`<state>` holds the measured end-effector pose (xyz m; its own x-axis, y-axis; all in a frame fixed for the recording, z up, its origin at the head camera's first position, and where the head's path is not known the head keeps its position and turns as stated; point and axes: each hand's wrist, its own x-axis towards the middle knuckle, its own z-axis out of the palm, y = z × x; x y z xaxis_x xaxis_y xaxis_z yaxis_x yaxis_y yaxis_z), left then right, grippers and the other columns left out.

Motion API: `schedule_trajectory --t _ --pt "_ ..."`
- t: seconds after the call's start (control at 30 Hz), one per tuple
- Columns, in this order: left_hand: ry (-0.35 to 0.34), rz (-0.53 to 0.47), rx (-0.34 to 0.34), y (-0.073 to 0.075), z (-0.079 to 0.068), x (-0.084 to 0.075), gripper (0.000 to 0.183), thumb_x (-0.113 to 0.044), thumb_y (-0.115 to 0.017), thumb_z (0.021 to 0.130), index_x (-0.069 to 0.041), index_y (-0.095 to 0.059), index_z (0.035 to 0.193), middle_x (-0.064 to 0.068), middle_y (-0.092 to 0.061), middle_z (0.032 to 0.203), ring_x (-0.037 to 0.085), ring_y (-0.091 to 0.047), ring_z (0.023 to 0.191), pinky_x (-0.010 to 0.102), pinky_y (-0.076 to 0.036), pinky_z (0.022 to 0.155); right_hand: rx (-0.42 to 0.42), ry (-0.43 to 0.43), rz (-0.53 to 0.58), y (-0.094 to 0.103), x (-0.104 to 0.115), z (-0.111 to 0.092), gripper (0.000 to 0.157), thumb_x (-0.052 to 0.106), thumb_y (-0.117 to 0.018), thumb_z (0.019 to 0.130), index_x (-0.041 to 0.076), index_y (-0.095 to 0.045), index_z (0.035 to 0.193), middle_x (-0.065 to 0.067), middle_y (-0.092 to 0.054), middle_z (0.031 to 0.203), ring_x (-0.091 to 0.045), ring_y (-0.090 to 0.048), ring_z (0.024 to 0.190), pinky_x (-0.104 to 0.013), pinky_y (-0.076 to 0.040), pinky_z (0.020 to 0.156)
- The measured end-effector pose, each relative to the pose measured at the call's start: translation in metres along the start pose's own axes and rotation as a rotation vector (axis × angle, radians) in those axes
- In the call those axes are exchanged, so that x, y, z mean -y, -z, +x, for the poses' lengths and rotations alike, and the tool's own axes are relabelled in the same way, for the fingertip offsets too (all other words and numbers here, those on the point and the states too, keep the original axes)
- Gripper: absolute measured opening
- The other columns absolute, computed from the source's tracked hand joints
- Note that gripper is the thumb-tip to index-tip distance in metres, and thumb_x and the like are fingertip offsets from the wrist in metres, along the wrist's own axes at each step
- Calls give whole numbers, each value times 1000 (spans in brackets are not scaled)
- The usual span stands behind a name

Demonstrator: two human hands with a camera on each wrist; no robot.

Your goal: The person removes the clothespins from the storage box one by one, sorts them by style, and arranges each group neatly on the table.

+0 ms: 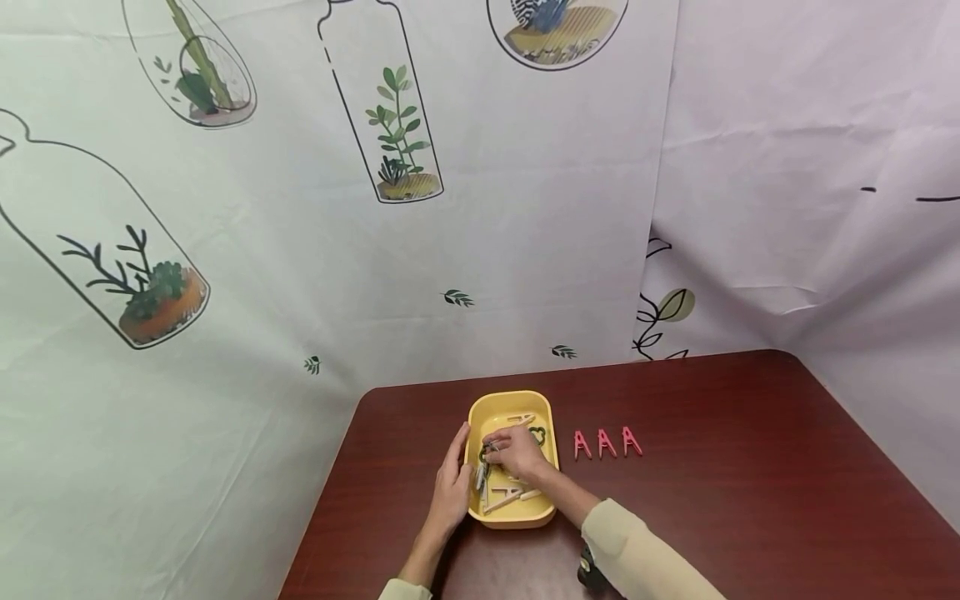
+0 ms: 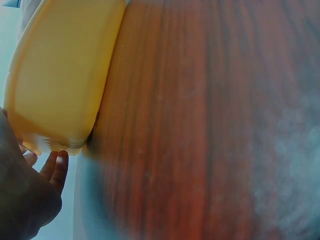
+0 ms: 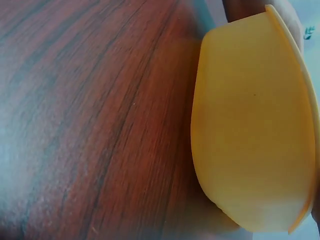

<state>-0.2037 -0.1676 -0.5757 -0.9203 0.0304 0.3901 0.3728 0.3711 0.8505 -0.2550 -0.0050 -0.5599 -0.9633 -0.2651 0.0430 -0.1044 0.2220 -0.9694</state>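
Note:
A yellow tray stands on the table, holding beige clothespins and small dark green, loop-shaped pieces. Along the tray's left side rests my left hand, its fingers lying against the outer wall and the thumb near the rim. The left wrist view shows bent fingertips of this hand touching the tray's end. My right hand reaches down inside the tray, fingertips among small grey-white and green pieces; whether it pinches one is too small to tell. The right wrist view shows the tray's outer wall.
Three pink clothespins lie in a row on the table, right of the tray. A black object is partly hidden by the right sleeve. Behind the table hangs a white cloth printed with plants and jars.

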Motion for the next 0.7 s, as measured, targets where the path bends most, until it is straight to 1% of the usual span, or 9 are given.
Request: schedule_trajectory --t 0.1,0.2,0.37,0.5,0.6,0.7 --pt "-4 11 9 1 1 8 68 19 -48 97 -5 -44 161 17 -42 165 34 -39 152 11 -25 112 -34 -9 -12 1 2 0 21 -1 -83 88 -3 -81 109 -14 -79 100 -31 -76 101 -36 -61 80" --pt "-4 -8 22 2 2 12 69 17 -49 98 -9 -45 161 13 -42 166 30 -38 153 12 -25 113 -62 -6 -18 2 1 1 18 1 -84 87 0 -83 105 -14 -80 101 -32 -75 102 -38 -61 82" --pt "0 -18 34 4 1 12 68 15 -49 98 -10 -45 162 13 -41 167 30 -36 154 14 -25 114 -81 -2 42 2 1 1 16 0 -84 86 -4 -82 102 -15 -80 94 -27 -78 91 -33 -61 75" --pt "22 -14 31 4 1 12 68 13 -50 99 -11 -45 162 11 -41 167 29 -36 154 14 -26 114 -89 -6 94 2 2 1 16 -2 -84 86 -6 -82 101 -15 -80 89 -22 -78 83 -28 -60 69" --pt "34 -4 27 3 1 11 68 14 -49 99 -11 -45 162 11 -41 167 29 -38 153 14 -27 113 -99 -7 111 3 3 1 15 -2 -84 86 -6 -82 100 -14 -80 89 -20 -77 81 -27 -59 69" --pt "36 15 18 1 0 9 68 16 -48 98 -7 -44 162 14 -41 167 31 -39 152 13 -27 113 -105 -2 133 4 4 -1 16 -2 -84 86 -7 -81 101 -15 -80 90 -20 -77 81 -28 -60 69"
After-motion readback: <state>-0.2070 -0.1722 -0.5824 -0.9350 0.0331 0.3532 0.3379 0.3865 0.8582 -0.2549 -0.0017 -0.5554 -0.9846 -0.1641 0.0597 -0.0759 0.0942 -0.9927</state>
